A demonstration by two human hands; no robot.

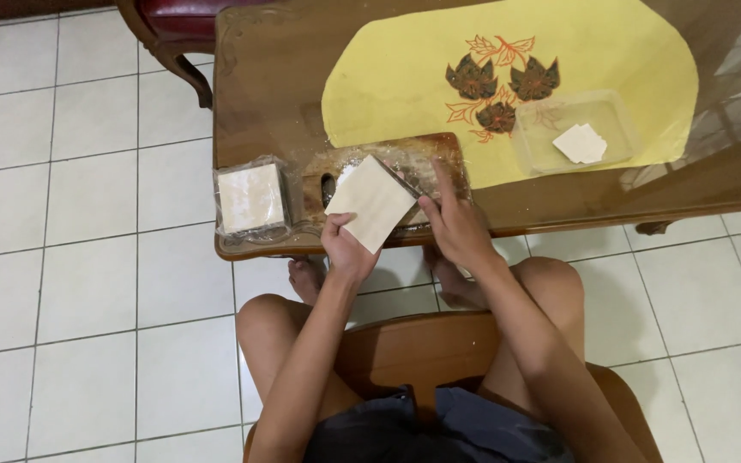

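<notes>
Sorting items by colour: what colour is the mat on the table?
Yellow mat, with an orange and dark brown leaf motif; head view.
</notes>
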